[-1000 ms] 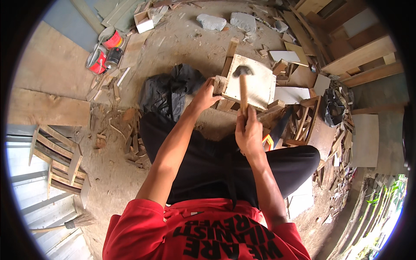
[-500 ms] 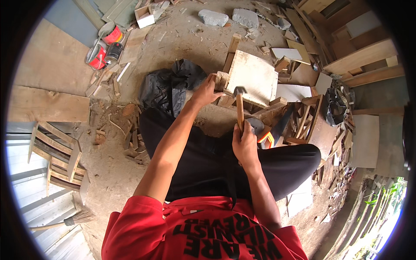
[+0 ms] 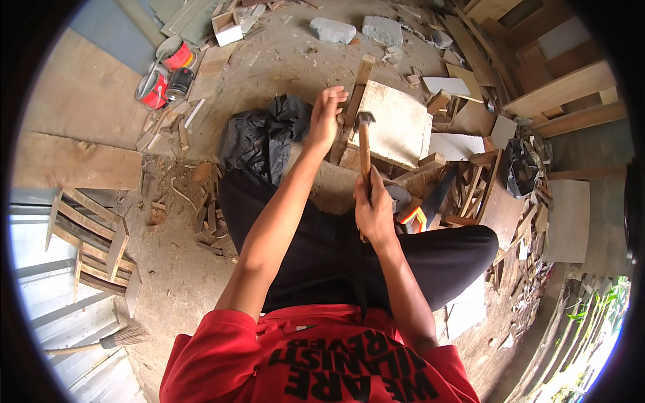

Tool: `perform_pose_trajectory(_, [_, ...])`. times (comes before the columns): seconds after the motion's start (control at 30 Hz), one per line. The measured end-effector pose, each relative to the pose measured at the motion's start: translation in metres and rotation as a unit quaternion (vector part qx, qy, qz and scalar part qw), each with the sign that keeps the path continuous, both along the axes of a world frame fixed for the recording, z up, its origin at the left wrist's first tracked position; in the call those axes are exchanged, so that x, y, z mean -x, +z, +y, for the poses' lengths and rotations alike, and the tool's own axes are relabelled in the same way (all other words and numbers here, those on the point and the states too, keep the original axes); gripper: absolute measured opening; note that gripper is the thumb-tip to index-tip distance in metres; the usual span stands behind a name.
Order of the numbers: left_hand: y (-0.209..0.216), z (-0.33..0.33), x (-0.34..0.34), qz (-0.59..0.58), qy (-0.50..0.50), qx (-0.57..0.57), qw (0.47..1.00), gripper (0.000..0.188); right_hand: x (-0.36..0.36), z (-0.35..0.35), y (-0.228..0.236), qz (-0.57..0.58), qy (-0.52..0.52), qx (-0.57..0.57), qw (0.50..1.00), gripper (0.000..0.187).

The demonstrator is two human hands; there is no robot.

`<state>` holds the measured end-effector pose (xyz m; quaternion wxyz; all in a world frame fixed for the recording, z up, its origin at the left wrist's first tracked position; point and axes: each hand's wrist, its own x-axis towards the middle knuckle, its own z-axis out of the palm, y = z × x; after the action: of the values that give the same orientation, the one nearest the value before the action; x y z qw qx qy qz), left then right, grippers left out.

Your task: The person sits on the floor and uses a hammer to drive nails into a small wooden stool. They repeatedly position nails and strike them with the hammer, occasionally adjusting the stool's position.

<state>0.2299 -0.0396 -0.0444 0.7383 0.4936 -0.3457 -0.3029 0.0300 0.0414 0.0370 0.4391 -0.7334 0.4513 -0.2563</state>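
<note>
My right hand (image 3: 375,211) is closed round the wooden handle of a hammer (image 3: 365,148), its dark head up over the near left edge of a pale square board (image 3: 396,124). Left of the board stands my left hand (image 3: 327,119), raised with its fingers stretched out and nothing seen in them. Close beside its fingertips, a narrow wooden strip (image 3: 361,80) runs along the board's left side. Under the board are rough wood pieces (image 3: 416,173), partly hidden. A handsaw (image 3: 418,218) with an orange handle lies by my right knee.
A black plastic bag (image 3: 259,138) lies left of my left hand. Red paint cans (image 3: 153,92) stand at the far left, and concrete blocks (image 3: 334,30) lie at the back. Scrap wood (image 3: 480,181) is heaped on the right. Slatted wooden frames (image 3: 94,235) and a broom (image 3: 124,337) are at left.
My left hand has come off the small wooden block at the board's left edge and moved up, its fingers straightened. The hammer has shifted slightly left and away from me.
</note>
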Motion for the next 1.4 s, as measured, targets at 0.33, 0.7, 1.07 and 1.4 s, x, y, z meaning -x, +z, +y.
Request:
perform_pose_trajectory(0.33, [-0.022,-0.024,0.007,-0.082,0.031,0.033,0.996,0.047,-0.010,0.009,0.026,-0.071,-0.033,0.084,0.993,0.043])
perform_pose_trajectory(0.7, [-0.016,-0.022,0.010,-0.085,0.063,0.012,0.994,0.046,-0.003,0.005,0.014,-0.021,-0.046,-0.048,0.998,0.037])
perform_pose_trajectory(1.07, [-0.016,-0.027,0.012,-0.080,0.078,0.012,0.994,0.047,-0.014,-0.003,0.039,-0.123,-0.040,0.087,0.988,0.047])
perform_pose_trajectory(1.4, [-0.016,-0.020,0.015,-0.080,0.088,-0.008,0.993,0.047,0.007,0.016,0.023,0.001,-0.043,-0.069,0.997,0.035])
